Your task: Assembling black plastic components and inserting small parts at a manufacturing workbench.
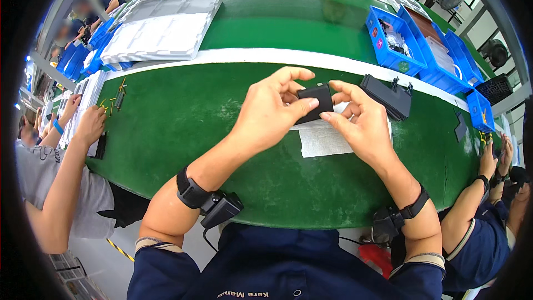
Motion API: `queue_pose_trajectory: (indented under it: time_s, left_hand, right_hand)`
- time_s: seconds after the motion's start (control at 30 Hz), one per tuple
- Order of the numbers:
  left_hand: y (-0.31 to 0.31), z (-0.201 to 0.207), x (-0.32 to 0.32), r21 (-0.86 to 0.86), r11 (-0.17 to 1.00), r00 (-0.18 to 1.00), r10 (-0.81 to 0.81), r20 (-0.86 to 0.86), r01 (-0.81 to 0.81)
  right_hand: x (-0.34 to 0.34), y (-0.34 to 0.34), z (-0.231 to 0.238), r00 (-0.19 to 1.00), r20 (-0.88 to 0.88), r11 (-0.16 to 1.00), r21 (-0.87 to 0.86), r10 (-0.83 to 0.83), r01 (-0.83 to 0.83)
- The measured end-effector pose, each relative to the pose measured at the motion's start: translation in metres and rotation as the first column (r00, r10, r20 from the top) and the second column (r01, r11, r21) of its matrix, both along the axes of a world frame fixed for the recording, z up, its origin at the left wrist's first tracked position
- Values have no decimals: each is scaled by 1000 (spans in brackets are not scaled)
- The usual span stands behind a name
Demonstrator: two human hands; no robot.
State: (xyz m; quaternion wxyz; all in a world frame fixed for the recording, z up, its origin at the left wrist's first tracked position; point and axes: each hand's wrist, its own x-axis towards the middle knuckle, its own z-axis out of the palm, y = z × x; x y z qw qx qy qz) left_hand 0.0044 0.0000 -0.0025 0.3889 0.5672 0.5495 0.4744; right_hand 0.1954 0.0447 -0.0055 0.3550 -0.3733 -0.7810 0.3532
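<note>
Above the green table, my left hand is closed on a small flat black rectangular case, its thumb pressed on the face. My right hand is closed at the case's right edge, with the fingertips at its corners; its other fingers are curled. What the case is exactly cannot be made out. Under the hands lies a white cloth or paper sheet, partly covered by them. Right beside my right hand rests a stack of black flat pieces with small black clips at its far edge.
White trays are stacked at the far left. Blue bins with small parts stand far right, a smaller blue bin nearer. Co-workers' hands work at the left and right. Loose yellow-handled tools lie at left.
</note>
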Motion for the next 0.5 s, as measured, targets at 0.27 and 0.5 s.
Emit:
queue_pose_trajectory:
  time_s: [0.27, 0.5]
  left_hand:
    - [2, 3, 2, 55, 992, 987, -115, 112, 110]
    - [1, 3, 4, 125, 991, 999, -44, 23, 41]
  right_hand:
    - [-4, -3, -10, 978, -210, 996, -81, 3, -21]
    - [-4, -4, -8, 978, -207, 999, 44, -13, 22]
